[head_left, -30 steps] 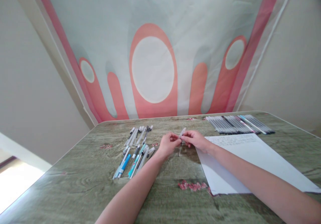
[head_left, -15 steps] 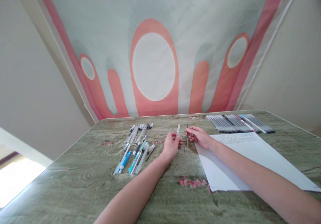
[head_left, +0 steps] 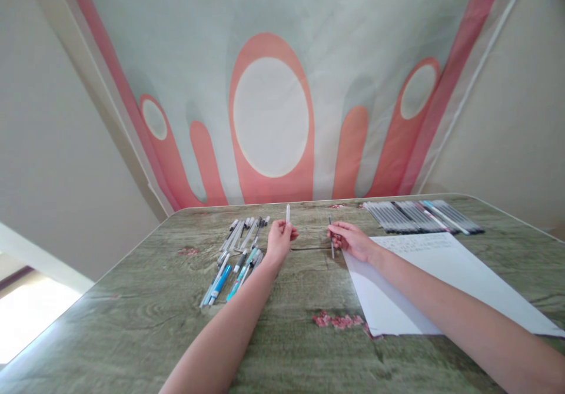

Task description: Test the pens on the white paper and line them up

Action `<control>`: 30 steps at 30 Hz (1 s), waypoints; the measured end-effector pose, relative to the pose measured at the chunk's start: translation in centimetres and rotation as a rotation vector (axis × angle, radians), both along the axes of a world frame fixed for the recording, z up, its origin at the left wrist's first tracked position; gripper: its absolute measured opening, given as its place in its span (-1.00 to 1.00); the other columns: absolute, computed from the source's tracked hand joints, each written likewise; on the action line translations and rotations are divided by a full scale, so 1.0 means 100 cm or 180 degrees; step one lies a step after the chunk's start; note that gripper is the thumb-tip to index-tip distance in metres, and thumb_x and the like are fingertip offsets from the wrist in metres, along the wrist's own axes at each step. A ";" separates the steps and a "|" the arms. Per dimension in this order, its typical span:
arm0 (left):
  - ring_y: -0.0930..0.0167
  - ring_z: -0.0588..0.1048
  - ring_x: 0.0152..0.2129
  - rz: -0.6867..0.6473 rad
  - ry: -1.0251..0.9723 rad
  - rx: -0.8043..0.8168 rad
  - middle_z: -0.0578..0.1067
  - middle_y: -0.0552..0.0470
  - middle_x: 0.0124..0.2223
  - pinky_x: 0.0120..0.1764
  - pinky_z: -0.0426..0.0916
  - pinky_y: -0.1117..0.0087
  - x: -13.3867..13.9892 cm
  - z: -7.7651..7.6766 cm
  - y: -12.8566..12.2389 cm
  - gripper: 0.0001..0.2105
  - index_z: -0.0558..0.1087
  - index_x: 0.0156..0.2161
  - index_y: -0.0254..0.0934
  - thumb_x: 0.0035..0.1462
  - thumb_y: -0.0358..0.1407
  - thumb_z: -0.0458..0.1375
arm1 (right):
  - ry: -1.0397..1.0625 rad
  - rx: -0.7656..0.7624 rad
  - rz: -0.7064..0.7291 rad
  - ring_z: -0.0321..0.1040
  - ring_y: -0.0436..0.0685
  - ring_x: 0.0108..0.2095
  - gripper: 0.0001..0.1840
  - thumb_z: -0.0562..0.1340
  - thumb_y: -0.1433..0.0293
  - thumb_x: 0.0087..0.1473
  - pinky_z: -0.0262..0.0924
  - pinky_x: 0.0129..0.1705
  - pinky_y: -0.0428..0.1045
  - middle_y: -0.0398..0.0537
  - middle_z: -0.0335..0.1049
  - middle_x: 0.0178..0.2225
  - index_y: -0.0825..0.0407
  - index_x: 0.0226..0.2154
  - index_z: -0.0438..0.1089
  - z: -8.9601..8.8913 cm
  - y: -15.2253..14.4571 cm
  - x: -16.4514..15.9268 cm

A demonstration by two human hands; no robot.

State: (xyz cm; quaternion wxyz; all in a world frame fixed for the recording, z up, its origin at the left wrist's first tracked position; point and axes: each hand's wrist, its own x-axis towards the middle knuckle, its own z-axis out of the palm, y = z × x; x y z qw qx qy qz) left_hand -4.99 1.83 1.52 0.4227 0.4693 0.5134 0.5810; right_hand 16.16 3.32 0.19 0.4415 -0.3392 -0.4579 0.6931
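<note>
My left hand (head_left: 279, 241) holds a clear pen barrel (head_left: 288, 213) upright, just right of a loose pile of pens (head_left: 238, 252) on the table. A thin dark refill (head_left: 331, 236) is pinched in my right hand (head_left: 351, 240), which rests at the near left corner of a white sheet of paper (head_left: 441, 276). The two hands are apart, with bare tabletop between them.
A tidy row of pens (head_left: 421, 216) lies at the back right of the green wood-pattern table (head_left: 282, 329). The paper carries faint writing along its far edge. A pink and pale cloth (head_left: 269, 88) hangs behind the table. The table's left edge drops off at left.
The hands were together on one pen. They have pulled apart: the left hand moved left toward the pile with the barrel, while the right stayed put holding the refill.
</note>
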 end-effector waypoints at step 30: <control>0.39 0.49 -0.26 -0.0324 -0.2052 -0.0317 0.46 -0.22 -0.19 -0.14 0.31 0.29 0.025 0.022 -0.020 -0.93 0.14 -0.34 -0.31 0.17 -0.37 -0.06 | -0.1444 0.1092 0.0458 0.01 -0.12 -0.66 -0.64 0.24 0.12 -0.13 -0.12 -0.61 -0.13 -0.23 0.19 -0.68 0.10 -0.42 0.41 0.010 -0.017 -0.009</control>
